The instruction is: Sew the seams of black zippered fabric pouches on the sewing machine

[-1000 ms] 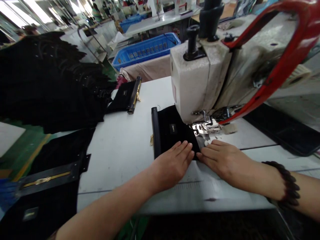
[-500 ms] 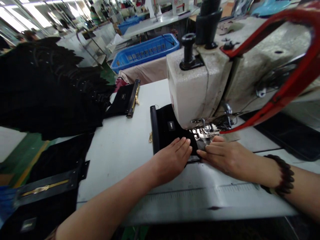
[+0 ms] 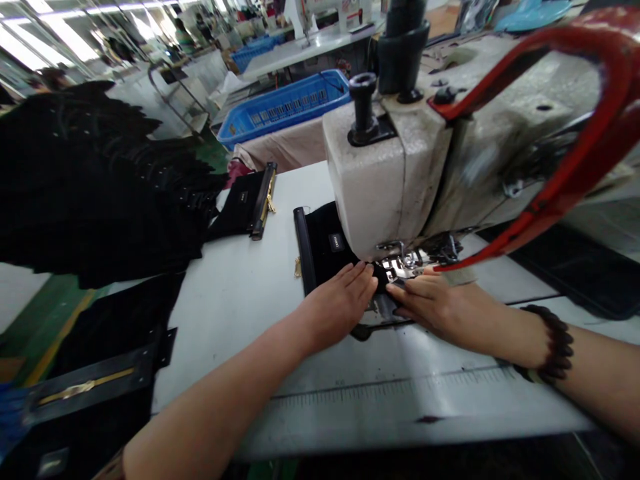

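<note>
The sewing machine (image 3: 370,180) fills the upper right of the frame; a heap of black pieces (image 3: 90,180) hangs upper left. At the centre, the black panel (image 3: 323,263) lies partly beneath my left hand (image 3: 335,310), its fingers straight and close together. My right hand (image 3: 440,307) curls beside the presser foot (image 3: 400,267); whether it pinches anything, I cannot tell.

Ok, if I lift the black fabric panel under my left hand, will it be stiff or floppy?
The black fabric panel would probably sag, since it looks like soft cloth lying flat. Its black edge strip runs straight and looks thicker, so that side is likely stiffer. The gold-coloured pull beside it may dangle.
</note>
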`<state>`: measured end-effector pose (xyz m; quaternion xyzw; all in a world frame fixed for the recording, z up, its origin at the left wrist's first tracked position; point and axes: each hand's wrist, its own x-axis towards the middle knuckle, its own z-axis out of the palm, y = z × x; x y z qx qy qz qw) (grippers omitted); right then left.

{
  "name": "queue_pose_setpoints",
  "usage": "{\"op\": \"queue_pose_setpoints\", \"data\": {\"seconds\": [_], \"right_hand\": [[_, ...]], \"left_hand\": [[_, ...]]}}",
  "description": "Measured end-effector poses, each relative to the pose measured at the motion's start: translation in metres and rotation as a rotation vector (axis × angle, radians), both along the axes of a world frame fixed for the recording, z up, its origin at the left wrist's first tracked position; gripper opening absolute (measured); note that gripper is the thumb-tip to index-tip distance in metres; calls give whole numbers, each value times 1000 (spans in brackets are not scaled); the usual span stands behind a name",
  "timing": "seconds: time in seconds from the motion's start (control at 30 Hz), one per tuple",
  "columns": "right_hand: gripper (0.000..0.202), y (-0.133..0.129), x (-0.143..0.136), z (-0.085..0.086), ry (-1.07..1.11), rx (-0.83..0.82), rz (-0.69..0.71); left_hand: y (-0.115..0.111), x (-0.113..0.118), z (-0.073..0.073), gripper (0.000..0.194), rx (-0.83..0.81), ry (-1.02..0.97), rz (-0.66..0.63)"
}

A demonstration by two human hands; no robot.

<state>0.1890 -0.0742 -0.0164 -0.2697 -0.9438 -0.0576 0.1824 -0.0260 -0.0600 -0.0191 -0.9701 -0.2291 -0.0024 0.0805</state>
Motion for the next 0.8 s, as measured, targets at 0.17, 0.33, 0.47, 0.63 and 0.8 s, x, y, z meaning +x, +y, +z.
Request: {"op": "queue_pose_setpoints", "data": {"seconds": [0.17,0.33,0.47,0.63,0.8], "right_hand": [[40,2,-1,1,2,-12,14],[44,1,-1,0,18,-10,3],[47,1,-2,3,20,3,-6],[49,1,-3,6,32,0,0],[48,1,-2,5,22,-12,-3]], "left_hand": [[8,4,4,33,-37,56,59],[13,9,8,32,-61,70,104],[15,12,10,32,-66,71,161],[16,14,13,32,-78,69,192],[15,17,15,31,-92,73,211]]}}
